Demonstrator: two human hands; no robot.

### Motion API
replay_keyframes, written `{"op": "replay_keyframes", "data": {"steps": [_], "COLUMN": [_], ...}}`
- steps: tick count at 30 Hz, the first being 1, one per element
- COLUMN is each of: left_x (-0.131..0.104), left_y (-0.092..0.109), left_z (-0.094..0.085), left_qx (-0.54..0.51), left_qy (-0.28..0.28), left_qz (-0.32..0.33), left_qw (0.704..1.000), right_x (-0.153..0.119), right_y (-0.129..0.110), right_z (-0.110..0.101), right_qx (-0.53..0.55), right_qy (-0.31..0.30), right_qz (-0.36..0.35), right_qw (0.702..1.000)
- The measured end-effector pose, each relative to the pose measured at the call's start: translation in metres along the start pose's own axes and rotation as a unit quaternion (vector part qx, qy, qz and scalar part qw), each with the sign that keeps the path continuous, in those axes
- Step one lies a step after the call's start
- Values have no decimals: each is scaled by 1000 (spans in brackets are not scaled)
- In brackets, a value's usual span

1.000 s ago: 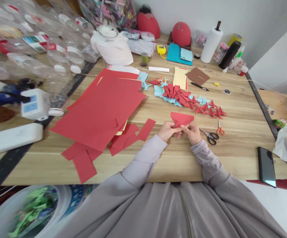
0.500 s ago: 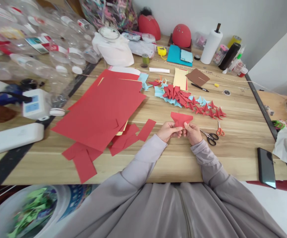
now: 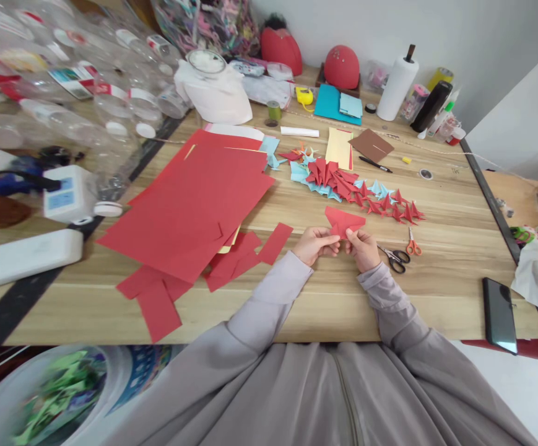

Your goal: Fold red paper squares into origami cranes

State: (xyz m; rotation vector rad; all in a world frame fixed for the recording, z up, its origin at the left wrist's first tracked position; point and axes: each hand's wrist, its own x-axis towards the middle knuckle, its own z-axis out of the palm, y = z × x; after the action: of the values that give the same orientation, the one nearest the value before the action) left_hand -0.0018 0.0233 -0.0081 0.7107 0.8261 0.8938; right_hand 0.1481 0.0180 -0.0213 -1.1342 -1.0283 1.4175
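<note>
A partly folded piece of red paper (image 3: 344,221) is held between both hands above the wooden table. My left hand (image 3: 316,246) pinches its lower left part between thumb and fingers. At its lower right, my right hand (image 3: 361,248) grips the paper with the thumb on top. Just beyond the hands lies a cluster of folded red pieces (image 3: 327,173) with light blue ones. Black-handled scissors (image 3: 397,260) and small orange-handled scissors (image 3: 413,245) rest to the right of my right hand.
Large red sheets (image 3: 189,204) and smaller red rectangles (image 3: 275,243) cover the table on the left. Plastic bottles crowd the far left. A phone (image 3: 499,314) lies at the right front edge. A brown sheet (image 3: 371,148) and a black pen (image 3: 375,164) lie farther back.
The red paper has tilted and shifted slightly to the right, its upper left corner now higher. Both hands keep hold of it in nearly the same place.
</note>
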Motion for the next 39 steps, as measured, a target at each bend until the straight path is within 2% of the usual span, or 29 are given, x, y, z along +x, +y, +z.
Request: {"op": "replay_keyframes", "data": {"steps": [6, 19, 27, 35, 39], "left_x": [4, 8, 6, 4, 3], "left_y": [-6, -13, -12, -9, -11], "left_z": [0, 1, 3, 6, 8], "left_qx": [28, 73, 86, 91, 93], "left_qy": [1, -42, -4, 12, 13], "left_qz": [18, 22, 34, 36, 31], "left_qw": [999, 996, 996, 995, 995], "right_x": [0, -2, -1, -1, -3], "right_y": [0, -7, -5, -3, -5], "right_z": [0, 2, 2, 3, 4], "right_qx": [-16, -55, -46, -43, -48], "right_qy": [-4, -15, -11, 31, 29], "right_qz": [3, -24, -21, -29, -31], "right_qw": [1000, 998, 999, 998, 998]}}
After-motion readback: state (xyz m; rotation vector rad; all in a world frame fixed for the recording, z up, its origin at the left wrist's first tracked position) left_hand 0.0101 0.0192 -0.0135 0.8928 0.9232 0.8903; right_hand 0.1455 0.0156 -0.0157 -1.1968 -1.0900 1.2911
